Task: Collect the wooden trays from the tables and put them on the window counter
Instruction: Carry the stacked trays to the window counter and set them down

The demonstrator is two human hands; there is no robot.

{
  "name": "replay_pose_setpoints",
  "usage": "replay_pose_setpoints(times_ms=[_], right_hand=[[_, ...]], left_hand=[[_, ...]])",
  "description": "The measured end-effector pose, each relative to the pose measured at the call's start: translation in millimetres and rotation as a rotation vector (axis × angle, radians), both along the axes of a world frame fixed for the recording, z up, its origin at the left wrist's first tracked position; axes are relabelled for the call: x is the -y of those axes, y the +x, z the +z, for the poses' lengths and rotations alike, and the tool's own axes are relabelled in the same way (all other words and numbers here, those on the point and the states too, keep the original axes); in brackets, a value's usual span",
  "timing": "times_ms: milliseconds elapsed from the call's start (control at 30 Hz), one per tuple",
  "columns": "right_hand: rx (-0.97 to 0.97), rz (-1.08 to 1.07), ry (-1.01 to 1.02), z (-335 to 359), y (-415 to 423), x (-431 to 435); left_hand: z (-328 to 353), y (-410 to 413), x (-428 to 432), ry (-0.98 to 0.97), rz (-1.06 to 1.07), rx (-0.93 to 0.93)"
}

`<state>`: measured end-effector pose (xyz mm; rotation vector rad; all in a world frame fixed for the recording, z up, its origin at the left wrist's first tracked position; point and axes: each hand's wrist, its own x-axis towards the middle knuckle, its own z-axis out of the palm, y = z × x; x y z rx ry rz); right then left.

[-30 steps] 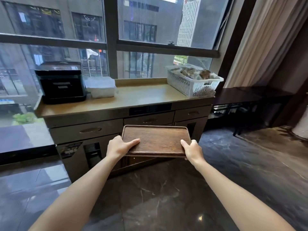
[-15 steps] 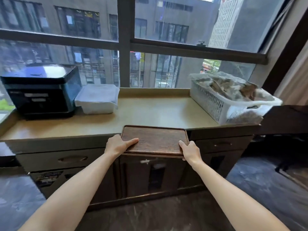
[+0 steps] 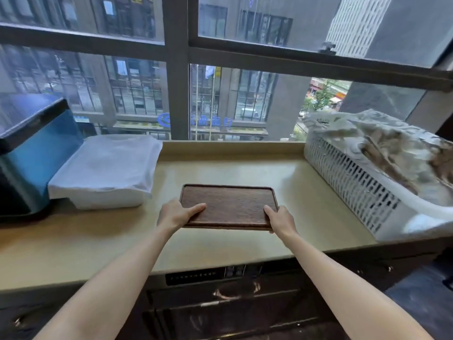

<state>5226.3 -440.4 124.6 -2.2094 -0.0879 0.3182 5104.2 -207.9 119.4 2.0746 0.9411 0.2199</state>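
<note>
A dark brown wooden tray (image 3: 229, 204) with a raised rim lies flat over the middle of the beige window counter (image 3: 220, 170). My left hand (image 3: 176, 213) grips its near left corner, thumb on top. At the near right corner my right hand (image 3: 279, 220) holds the tray the same way. Whether the tray rests on the counter or hovers just above it I cannot tell.
A white covered box (image 3: 105, 170) sits left of the tray, and a dark blue appliance (image 3: 31, 153) stands at the far left. A white slotted basket (image 3: 362, 185) full of crumpled cloth fills the right end. The window is directly behind; drawers sit below the counter's front edge.
I have come up to the counter, and both hands have carried the tray forward from before the drawers to over the middle of the counter top.
</note>
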Motion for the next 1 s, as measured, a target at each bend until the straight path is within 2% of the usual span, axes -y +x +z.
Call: replay_pose_setpoints(times_ms=[200, 500, 1000], right_hand=[[-0.013, -0.015, -0.034, -5, 84, -52], [-0.093, -0.025, -0.013, -28, 168, -102], [-0.062, 0.185, -0.157, -44, 276, -136]], left_hand=[[-10, 79, -49, -0.017, 0.008, -0.051], [-31, 160, -92, -0.023, 0.031, -0.114], [-47, 244, -121, -0.036, 0.072, -0.198]])
